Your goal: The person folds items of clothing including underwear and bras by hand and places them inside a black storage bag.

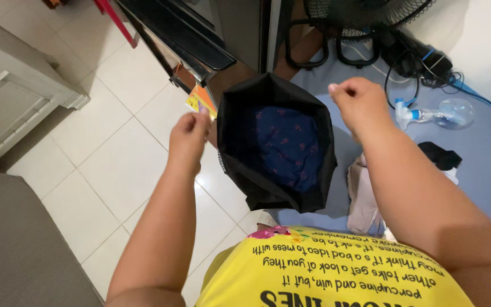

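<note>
Left hand: the left hand (188,133) is raised with fingers pinched shut beside the left rim of the black fabric bag (240,165); whether it grips the rim itself or a thin cord I cannot tell.
Right hand: the right hand (359,102) is closed in a pinch just off the bag's upper right rim, likewise on an edge or string too fine to make out.
Bag: it hangs open-mouthed between both hands above the white tiled floor (115,165), apparently spread so the inside shows.
Contents: a dark blue patterned cloth (282,148) lies at the bottom.
Edges and room: a dark cabinet (200,40) stands close behind; a clear spray bottle (436,112) and black cables (427,65) lie to the right on a blue mat (484,170); open tile lies to the left.
</note>
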